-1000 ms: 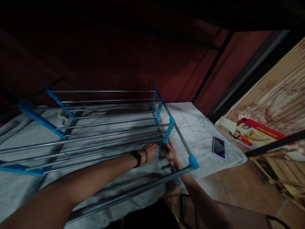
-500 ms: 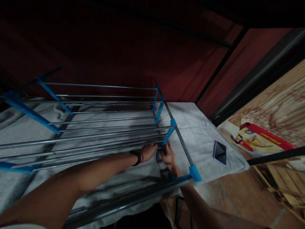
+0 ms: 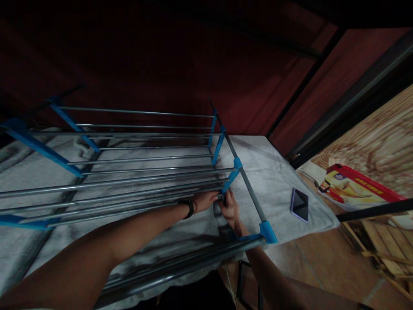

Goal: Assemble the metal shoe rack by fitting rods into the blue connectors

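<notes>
A rack of grey metal rods and blue plastic connectors (image 3: 230,178) lies on its side across a pale cloth-covered surface (image 3: 267,165). My left hand (image 3: 204,201), with a black band at the wrist, reaches in between the rods. Its fingers are closed around the right end of a low metal rod, partly hidden. Facing it, my right hand (image 3: 230,210) is closed at the lower end of the blue connector, where the rod meets it. The joint itself is mostly covered by my fingers. A grey side pole (image 3: 253,193) runs just right of my right hand.
On the cloth to the right lies a phone (image 3: 300,204). Beyond the surface's edge are a red and yellow box (image 3: 358,189) and a slatted wooden piece (image 3: 387,245). A dark red wall (image 3: 180,82) stands behind the rack. Thick rods (image 3: 183,267) cross nearest my body.
The view has shifted slightly, so the rack sits a little differently in the picture. Both hands stay at the same joint, with the left fingers now stretched slightly closer to the connector.
</notes>
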Tool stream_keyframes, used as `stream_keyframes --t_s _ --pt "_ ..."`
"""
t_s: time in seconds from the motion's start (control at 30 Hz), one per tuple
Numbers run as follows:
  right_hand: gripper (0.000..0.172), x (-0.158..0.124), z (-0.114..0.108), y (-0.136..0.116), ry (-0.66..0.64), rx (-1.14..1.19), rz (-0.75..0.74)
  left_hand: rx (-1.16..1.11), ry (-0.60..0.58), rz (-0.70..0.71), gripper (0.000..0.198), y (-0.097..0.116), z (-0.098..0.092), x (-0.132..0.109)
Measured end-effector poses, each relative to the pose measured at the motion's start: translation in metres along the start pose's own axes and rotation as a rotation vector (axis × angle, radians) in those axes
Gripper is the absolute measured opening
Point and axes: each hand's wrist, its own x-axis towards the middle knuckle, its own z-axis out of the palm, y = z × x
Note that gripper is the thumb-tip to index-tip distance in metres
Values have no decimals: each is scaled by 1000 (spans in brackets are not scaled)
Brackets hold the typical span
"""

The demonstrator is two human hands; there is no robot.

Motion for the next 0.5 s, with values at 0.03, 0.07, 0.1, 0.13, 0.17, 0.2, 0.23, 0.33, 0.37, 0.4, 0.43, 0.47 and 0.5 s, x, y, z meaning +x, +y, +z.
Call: stream_keyframes --t_s 0.03,0.07,0.1,0.13,0.17,0.2,0.23,0.33,0.37,0.4,0.43,0.47,0.5 --pt "61 0 0 1 2 6 0 -13 -8 -3 34 -1 0 1" --pt "62 0 1 1 2 10 -2 -24 -18 -3 35 -2 0 3" --pt "62 0 1 2 0 11 -1 -36 -30 -1 35 -4 0 4" --pt "63 1 1 2 -4 9 3 -49 -41 1 36 -5 -1 5" --pt "63 1 1 3 -11 6 8 -58 -51 5 37 -6 0 6" --pt "63 1 1 3 -16 3 15 -64 -57 14 38 -6 0 7" --pt "63 1 1 2 -17 3 21 -64 -57 26 38 -5 0 7" --pt "62 2 0 1 -3 17 36 -27 -27 32 39 0 4 10" --pt "62 2 0 0 2 23 43 -9 -19 20 39 2 6 11" --pt "61 2 0 0 5 28 50 11 -14 4 38 4 8 12" --pt "60 2 0 -1 4 33 55 32 -6 -12 37 6 11 13" --pt "59 2 -1 -1 1 37 58 53 7 -28 36 7 13 14" --pt "58 3 -1 -1 -1 42 59 69 22 -44 35 7 15 15"
